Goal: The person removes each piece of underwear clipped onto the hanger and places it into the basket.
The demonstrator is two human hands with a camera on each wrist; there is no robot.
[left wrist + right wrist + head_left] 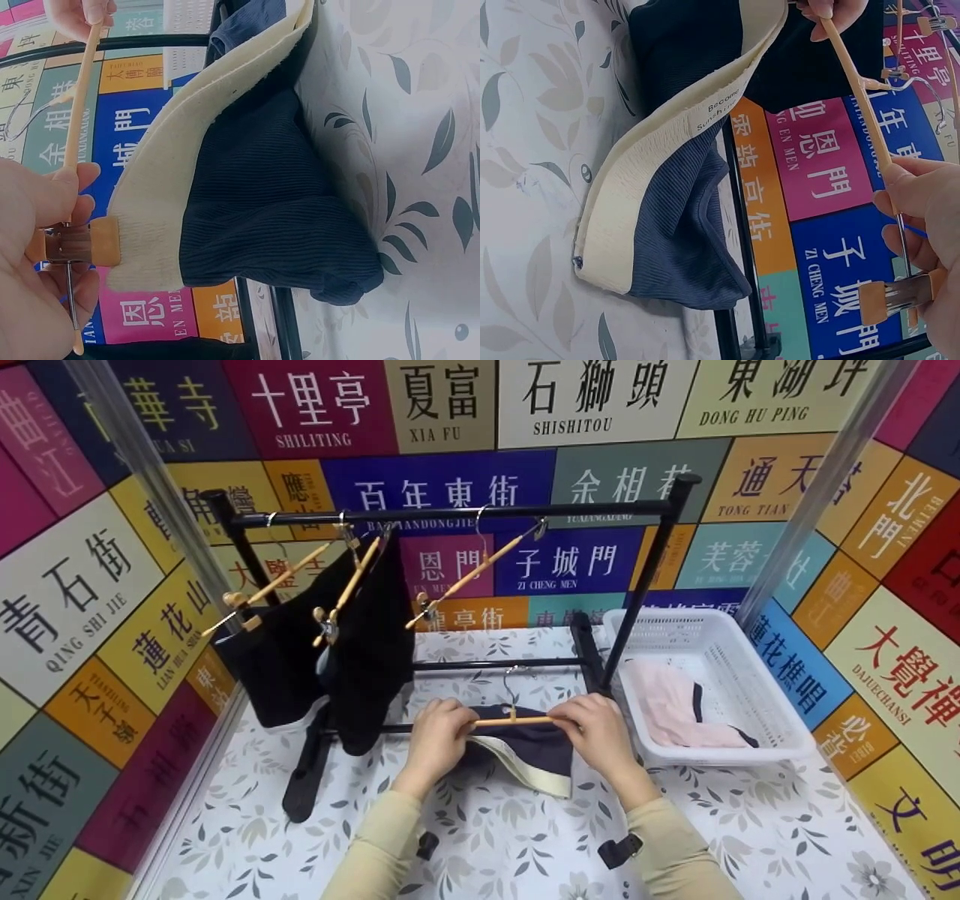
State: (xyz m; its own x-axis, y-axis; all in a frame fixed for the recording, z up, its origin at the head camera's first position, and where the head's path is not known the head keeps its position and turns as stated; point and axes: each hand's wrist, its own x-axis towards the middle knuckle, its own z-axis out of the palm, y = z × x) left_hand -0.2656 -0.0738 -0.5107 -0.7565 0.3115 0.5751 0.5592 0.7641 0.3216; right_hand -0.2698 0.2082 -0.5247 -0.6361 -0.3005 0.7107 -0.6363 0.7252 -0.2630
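A light wooden clip hanger (529, 721) is held level between both hands, its metal hook pointing up. My left hand (439, 739) grips one end of its bar; my right hand (602, 735) pinches the other. Below hangs a navy ribbed garment (546, 746), perhaps underpants, with a wide cream waistband. In the left wrist view, the clip (105, 241) beside my left hand is clamped on the waistband's end. In the right wrist view, the clip (874, 301) by my right hand stands apart from the waistband (607, 247), whose printed end droops.
Behind the hands stands a black rack (450, 512). On it hang dark clothes (375, 645) at the left and a bare clip hanger (469, 574) near the middle. At right, a white basket (731, 637) holds a pink garment (664, 701) with black trim. Leaf-patterned cloth (525, 840) covers the table.
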